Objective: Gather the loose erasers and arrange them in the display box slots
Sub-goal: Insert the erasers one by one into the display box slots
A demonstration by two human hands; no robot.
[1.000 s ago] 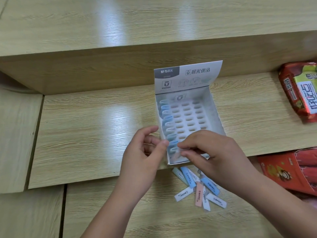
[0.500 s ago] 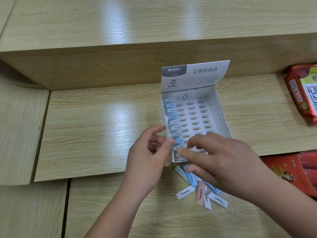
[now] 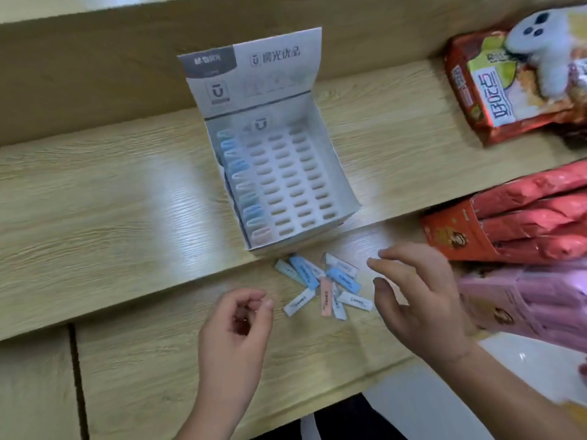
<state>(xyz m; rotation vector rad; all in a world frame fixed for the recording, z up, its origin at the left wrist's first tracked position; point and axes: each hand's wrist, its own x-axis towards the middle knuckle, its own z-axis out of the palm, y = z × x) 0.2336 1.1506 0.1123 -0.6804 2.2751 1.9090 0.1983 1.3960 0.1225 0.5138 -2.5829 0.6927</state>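
Pastel loose erasers (image 3: 320,287) lie in a small heap on the light wooden table (image 3: 127,192), just in front of the display box's front edge. Among them are a salmon one (image 3: 326,296) in the middle, two blue ones and several white ones, some overlapping. The white cardboard display box (image 3: 338,173) stands one step higher on the table, its printed lid flap upright at the back. Its leftmost column of slots is filled with standing erasers (image 3: 241,192), mostly blue and white with a pink one nearest the front; the other columns show bare slots.

Of the two hands, the right hand (image 3: 419,296) hovers just right of the heap with its fingers spread and nothing in them. The left hand (image 3: 235,325) is near the heap's left side, fingers curled toward the thumb; blur hides whether it pinches anything.

Farther right lie a red snack bag (image 3: 495,90), a red carton of red packets (image 3: 460,236) and pink packets (image 3: 524,300).
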